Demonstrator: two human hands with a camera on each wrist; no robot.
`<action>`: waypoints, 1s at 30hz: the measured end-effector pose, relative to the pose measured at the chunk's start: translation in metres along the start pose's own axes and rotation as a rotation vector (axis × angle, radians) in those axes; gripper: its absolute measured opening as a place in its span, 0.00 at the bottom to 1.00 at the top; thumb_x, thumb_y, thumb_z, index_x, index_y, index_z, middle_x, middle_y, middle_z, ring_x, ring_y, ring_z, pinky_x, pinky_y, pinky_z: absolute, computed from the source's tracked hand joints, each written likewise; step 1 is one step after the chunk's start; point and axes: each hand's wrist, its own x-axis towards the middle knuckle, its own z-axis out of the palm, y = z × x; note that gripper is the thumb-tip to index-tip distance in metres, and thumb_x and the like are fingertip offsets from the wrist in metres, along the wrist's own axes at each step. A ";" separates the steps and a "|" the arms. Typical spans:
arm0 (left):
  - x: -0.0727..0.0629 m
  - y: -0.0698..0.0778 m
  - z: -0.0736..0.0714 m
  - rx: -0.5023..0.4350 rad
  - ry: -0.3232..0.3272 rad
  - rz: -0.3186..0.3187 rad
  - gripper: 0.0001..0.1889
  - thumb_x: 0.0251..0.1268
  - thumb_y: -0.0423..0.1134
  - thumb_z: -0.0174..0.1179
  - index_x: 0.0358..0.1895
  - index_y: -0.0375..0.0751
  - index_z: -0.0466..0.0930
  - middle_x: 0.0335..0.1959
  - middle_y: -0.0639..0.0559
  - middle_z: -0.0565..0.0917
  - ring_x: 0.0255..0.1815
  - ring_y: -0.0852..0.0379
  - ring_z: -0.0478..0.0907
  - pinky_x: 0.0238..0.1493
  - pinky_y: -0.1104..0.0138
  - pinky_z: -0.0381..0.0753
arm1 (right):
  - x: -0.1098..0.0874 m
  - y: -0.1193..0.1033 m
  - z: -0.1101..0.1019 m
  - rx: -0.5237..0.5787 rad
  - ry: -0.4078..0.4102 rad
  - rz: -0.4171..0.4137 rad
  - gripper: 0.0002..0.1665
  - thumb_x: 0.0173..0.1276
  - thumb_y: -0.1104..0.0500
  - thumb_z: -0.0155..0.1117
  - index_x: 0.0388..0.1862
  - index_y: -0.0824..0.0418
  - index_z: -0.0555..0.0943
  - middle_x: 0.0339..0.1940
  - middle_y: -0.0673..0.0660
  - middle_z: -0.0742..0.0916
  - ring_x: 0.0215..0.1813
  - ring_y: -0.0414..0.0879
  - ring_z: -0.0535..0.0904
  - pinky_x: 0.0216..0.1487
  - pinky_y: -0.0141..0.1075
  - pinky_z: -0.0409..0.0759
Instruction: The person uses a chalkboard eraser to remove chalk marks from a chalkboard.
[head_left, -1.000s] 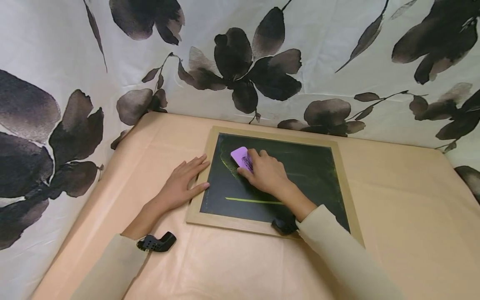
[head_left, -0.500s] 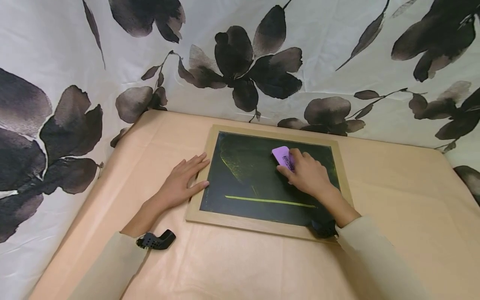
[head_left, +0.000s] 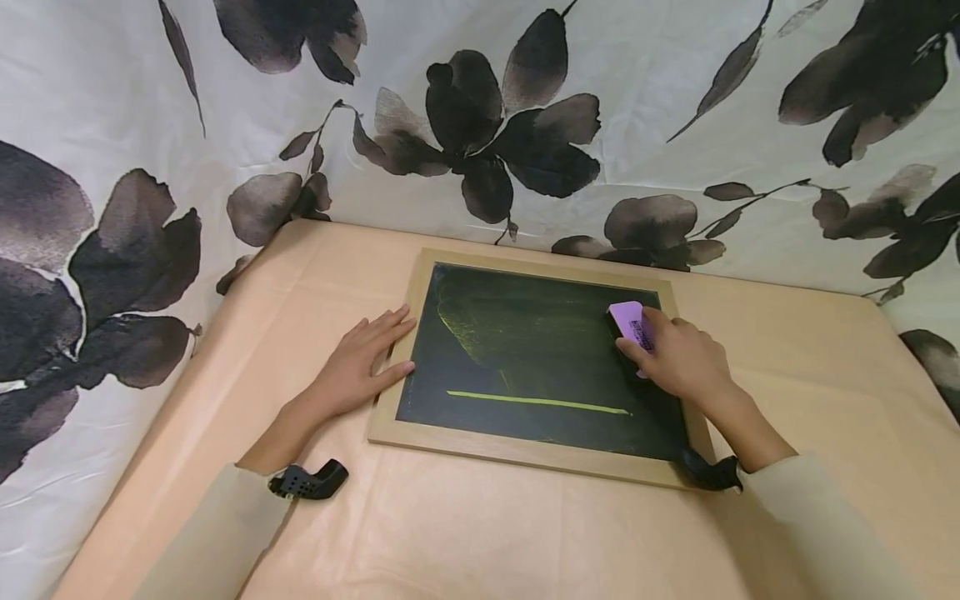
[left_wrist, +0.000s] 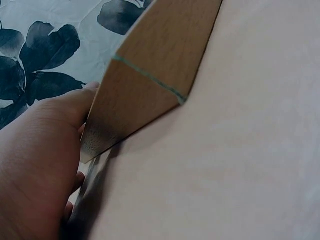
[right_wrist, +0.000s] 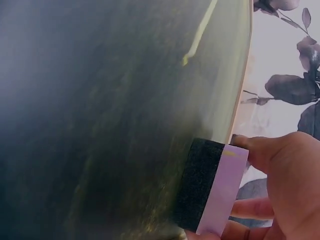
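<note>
A wood-framed chalkboard (head_left: pixel 555 333) lies on the table. My right hand (head_left: pixel 686 358) grips a purple chalkboard eraser (head_left: pixel 628 321) near the board's right side; in the right wrist view the eraser's black felt (right_wrist: pixel 200 185) faces the board. One yellow-green chalk line (head_left: pixel 540 402) runs along the lower part of the board, and smeared chalk (head_left: pixel 459 332) marks its upper left. My left hand (head_left: pixel 360 367) rests at the left edge of the wooden frame (head_left: pixel 386 429), fingers extended with the tips on it. The left wrist view shows that hand (left_wrist: pixel 40 150) beside the wood.
A peach-coloured cloth (head_left: pixel 465 533) covers the table. Behind and to the left hangs a white sheet (head_left: pixel 660 75) with dark flowers. Black wrist devices (head_left: pixel 309 481) sit at both beige sleeves (head_left: pixel 210 533).
My right hand has swept the eraser rightward across the board, from its left part to near the right side, uncovering the full chalk line. The left hand has stayed at the frame.
</note>
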 end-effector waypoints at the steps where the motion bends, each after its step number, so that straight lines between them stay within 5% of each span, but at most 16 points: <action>1: 0.000 0.000 0.000 0.001 0.000 0.001 0.35 0.69 0.55 0.55 0.74 0.45 0.58 0.76 0.49 0.53 0.75 0.47 0.49 0.72 0.49 0.42 | -0.001 0.001 0.000 -0.005 0.004 -0.006 0.44 0.67 0.35 0.55 0.66 0.68 0.67 0.39 0.72 0.80 0.36 0.62 0.78 0.21 0.50 0.73; 5: 0.001 0.001 0.000 -0.001 -0.005 0.008 0.35 0.68 0.55 0.55 0.74 0.45 0.58 0.76 0.48 0.53 0.75 0.45 0.49 0.72 0.48 0.42 | -0.003 0.005 0.003 -0.003 0.053 -0.052 0.41 0.68 0.39 0.57 0.63 0.72 0.68 0.37 0.73 0.81 0.35 0.62 0.79 0.25 0.54 0.75; 13: 0.002 0.000 -0.001 -0.006 -0.010 0.000 0.35 0.69 0.56 0.54 0.74 0.44 0.58 0.76 0.48 0.53 0.75 0.46 0.49 0.72 0.48 0.42 | 0.003 -0.007 0.011 0.032 0.145 -0.154 0.25 0.65 0.50 0.63 0.40 0.74 0.73 0.19 0.60 0.75 0.21 0.53 0.72 0.19 0.46 0.71; 30: 0.001 -0.001 -0.001 -0.004 -0.006 0.000 0.35 0.68 0.55 0.55 0.74 0.44 0.58 0.76 0.47 0.54 0.75 0.45 0.49 0.72 0.47 0.43 | 0.019 -0.061 0.021 0.091 0.050 -0.187 0.27 0.68 0.48 0.59 0.43 0.76 0.73 0.23 0.62 0.79 0.24 0.53 0.77 0.24 0.48 0.76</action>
